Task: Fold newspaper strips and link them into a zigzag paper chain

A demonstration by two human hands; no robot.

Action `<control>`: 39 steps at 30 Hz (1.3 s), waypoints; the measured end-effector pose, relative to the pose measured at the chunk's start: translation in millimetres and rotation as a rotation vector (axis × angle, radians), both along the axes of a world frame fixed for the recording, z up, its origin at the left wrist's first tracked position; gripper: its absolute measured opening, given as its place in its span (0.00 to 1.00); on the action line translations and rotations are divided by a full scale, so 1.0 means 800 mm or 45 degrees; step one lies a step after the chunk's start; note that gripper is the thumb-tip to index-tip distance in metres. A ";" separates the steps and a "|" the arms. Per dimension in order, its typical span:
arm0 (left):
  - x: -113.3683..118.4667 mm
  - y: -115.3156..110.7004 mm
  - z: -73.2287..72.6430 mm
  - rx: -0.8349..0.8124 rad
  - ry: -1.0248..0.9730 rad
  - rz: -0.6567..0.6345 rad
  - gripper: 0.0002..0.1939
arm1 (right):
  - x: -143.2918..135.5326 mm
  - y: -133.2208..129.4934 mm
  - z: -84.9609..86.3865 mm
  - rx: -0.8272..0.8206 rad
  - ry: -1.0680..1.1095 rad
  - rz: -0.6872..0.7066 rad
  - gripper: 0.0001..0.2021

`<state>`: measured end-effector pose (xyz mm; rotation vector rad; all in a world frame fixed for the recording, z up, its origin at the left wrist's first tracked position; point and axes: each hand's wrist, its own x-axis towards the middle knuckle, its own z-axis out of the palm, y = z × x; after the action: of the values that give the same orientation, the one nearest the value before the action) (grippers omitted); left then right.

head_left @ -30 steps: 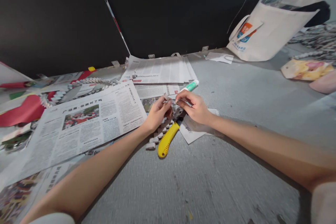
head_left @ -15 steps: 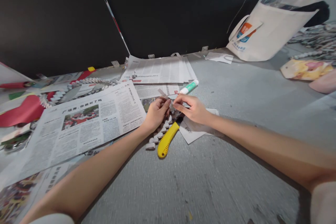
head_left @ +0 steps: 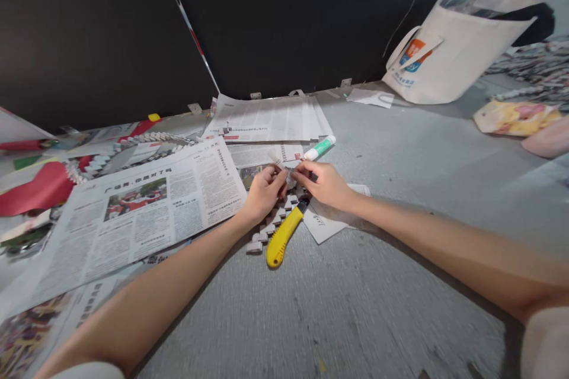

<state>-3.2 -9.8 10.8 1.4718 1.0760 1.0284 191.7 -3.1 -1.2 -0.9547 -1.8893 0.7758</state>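
Left hand (head_left: 262,195) and right hand (head_left: 329,185), both pinched nearly closed, apparently grip one paper strip (head_left: 276,159), steadying it.

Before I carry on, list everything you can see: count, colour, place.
Paper strip: one, pale, in the left hand
Folded-paper chain: one, grey-white, below the hands
Cutter: one, yellow handle, beside that chain
Glue stick: one, white and green, beyond the right hand
Newspapers: several, printed white, left and back
Second chain: grey-white, back left
Red paper: far left, count unclear
White sheet: at least one, by the right wrist
Bag: one, white, back right
Patterned item: one, yellow and pink, right
Panels: black, back, count unclear
Work surface: one, grey, underneath
Left hand, right hand: one each, bare, centre
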 end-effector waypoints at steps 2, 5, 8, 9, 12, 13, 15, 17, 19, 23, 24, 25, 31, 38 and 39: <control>0.000 0.000 0.000 -0.001 0.003 -0.009 0.21 | 0.000 0.000 0.000 0.003 -0.013 -0.003 0.16; 0.000 0.001 -0.001 0.017 0.021 -0.009 0.21 | 0.000 0.000 -0.001 -0.002 -0.026 -0.004 0.14; 0.000 0.001 -0.001 0.031 0.050 -0.008 0.20 | 0.000 0.001 -0.001 -0.018 -0.009 -0.008 0.14; 0.000 0.001 -0.001 0.033 0.061 -0.015 0.19 | 0.000 0.001 -0.001 -0.029 0.004 -0.006 0.14; 0.000 0.001 -0.001 0.033 0.076 -0.041 0.17 | 0.000 0.001 -0.001 -0.063 0.039 0.014 0.13; 0.000 0.000 -0.001 0.030 0.065 -0.040 0.17 | 0.000 0.000 -0.001 -0.066 0.050 0.019 0.13; 0.000 -0.001 0.000 0.021 0.024 -0.023 0.19 | 0.001 -0.001 0.000 -0.050 0.076 0.015 0.11; 0.000 -0.002 0.001 0.013 -0.006 -0.012 0.20 | 0.001 -0.002 0.002 -0.034 0.109 0.003 0.08; 0.000 -0.003 0.002 0.010 -0.012 -0.021 0.21 | 0.001 -0.002 0.004 -0.037 0.109 0.018 0.09; 0.000 -0.004 0.002 0.024 -0.033 -0.048 0.21 | 0.001 0.001 0.005 0.048 -0.034 0.072 0.15; 0.000 -0.003 0.001 0.030 -0.039 -0.051 0.21 | 0.002 0.002 0.005 0.079 -0.066 0.070 0.16; 0.000 -0.003 0.000 0.033 -0.044 -0.054 0.21 | 0.002 0.003 0.004 0.102 -0.087 0.064 0.17; -0.001 0.000 -0.006 0.047 -0.042 -0.063 0.20 | 0.001 0.004 -0.003 0.195 -0.130 0.009 0.18; -0.001 0.001 -0.003 0.041 0.004 -0.059 0.19 | 0.001 0.000 0.001 0.241 -0.105 0.015 0.19; -0.001 0.001 -0.001 0.036 0.028 -0.072 0.19 | 0.001 -0.001 0.003 0.256 -0.084 0.002 0.20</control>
<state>-4.4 -9.3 9.7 1.5308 1.0334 0.9936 192.6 -3.8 1.0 -0.8617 -1.9833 0.5491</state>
